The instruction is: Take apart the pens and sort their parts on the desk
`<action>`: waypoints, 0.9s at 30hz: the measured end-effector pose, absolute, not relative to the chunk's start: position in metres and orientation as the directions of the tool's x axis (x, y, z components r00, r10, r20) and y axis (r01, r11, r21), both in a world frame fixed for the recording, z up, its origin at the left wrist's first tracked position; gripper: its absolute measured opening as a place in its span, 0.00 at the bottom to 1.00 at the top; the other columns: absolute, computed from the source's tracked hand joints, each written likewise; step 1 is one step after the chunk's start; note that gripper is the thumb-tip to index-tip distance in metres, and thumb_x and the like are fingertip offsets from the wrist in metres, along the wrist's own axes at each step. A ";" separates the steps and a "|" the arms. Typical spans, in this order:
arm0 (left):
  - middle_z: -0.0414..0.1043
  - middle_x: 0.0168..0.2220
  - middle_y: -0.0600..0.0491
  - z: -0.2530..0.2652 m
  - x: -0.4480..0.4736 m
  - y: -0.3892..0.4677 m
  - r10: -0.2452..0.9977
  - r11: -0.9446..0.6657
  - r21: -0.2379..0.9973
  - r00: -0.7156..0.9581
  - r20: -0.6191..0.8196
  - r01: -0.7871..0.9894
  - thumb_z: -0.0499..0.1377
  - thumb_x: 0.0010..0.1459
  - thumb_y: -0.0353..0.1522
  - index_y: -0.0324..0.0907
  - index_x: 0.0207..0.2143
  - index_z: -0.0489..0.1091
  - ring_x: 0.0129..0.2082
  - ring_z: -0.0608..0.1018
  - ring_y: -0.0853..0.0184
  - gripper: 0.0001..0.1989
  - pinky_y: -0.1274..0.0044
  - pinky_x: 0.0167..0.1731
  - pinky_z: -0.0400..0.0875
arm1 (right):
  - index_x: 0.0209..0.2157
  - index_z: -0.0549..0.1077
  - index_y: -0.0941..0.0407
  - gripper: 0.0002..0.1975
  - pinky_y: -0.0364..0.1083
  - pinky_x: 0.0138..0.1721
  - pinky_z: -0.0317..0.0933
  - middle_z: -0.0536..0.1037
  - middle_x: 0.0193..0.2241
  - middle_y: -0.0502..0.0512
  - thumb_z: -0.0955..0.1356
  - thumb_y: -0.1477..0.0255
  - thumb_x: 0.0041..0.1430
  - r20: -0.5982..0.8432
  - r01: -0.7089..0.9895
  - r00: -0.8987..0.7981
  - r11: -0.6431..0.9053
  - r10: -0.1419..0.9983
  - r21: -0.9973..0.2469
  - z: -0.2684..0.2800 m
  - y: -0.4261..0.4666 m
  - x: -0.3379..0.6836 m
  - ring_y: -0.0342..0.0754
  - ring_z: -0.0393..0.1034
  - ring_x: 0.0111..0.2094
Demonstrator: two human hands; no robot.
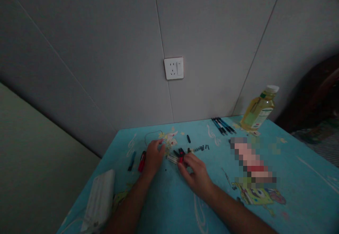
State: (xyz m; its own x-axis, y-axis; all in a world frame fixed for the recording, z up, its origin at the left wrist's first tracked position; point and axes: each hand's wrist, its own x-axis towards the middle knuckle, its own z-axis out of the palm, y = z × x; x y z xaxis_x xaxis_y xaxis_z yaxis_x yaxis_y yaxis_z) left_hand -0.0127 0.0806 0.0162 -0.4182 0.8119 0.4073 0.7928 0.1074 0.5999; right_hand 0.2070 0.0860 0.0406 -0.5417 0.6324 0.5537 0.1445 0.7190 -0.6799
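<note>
My left hand [154, 157] is over the middle of the table, thumb and index fingertips a little apart, with nothing visible between them. My right hand [195, 173] pinches a small red-and-black piece [180, 158]; its exact kind is too blurred to tell. Beside that piece are several dark pen parts [177, 153] and some pale thin tubes [172, 159]. A red marker-like item with a black end [142, 161] lies just left of my left hand, partly hidden by it. Further left is a blue pen piece [131, 161].
Small black pieces [202, 148] lie in a row right of centre, with a black cap [188, 138] behind. Several blue pens [223, 126] are near the wall. A bottle of yellow liquid [260, 108] stands back right. A white power strip [99, 198] lies front left.
</note>
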 end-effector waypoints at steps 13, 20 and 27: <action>0.76 0.42 0.45 0.003 -0.010 0.120 0.871 0.179 0.462 -0.358 0.336 0.868 0.52 0.60 0.34 0.41 0.42 0.75 0.43 0.75 0.59 0.14 0.71 0.48 0.64 | 0.39 0.74 0.56 0.10 0.47 0.38 0.62 0.75 0.31 0.56 0.63 0.67 0.66 0.565 0.265 -0.616 0.820 0.549 -0.508 0.042 0.096 0.210 0.48 0.69 0.33; 0.77 0.41 0.46 0.007 -0.014 0.106 0.865 0.159 0.525 -0.374 0.334 0.836 0.52 0.61 0.34 0.39 0.50 0.69 0.40 0.77 0.58 0.17 0.68 0.45 0.68 | 0.38 0.74 0.56 0.11 0.47 0.38 0.61 0.74 0.30 0.55 0.63 0.65 0.66 0.551 0.271 -0.633 0.822 0.544 -0.500 0.043 0.095 0.210 0.47 0.68 0.32; 0.74 0.43 0.50 0.032 0.015 0.056 0.885 -0.170 0.674 -0.189 0.425 0.719 0.52 0.64 0.36 0.44 0.43 0.70 0.44 0.76 0.63 0.11 0.72 0.48 0.68 | 0.35 0.72 0.56 0.09 0.43 0.34 0.60 0.73 0.28 0.52 0.65 0.66 0.65 0.474 0.175 -0.479 0.609 0.739 -0.773 0.045 0.102 0.210 0.45 0.67 0.31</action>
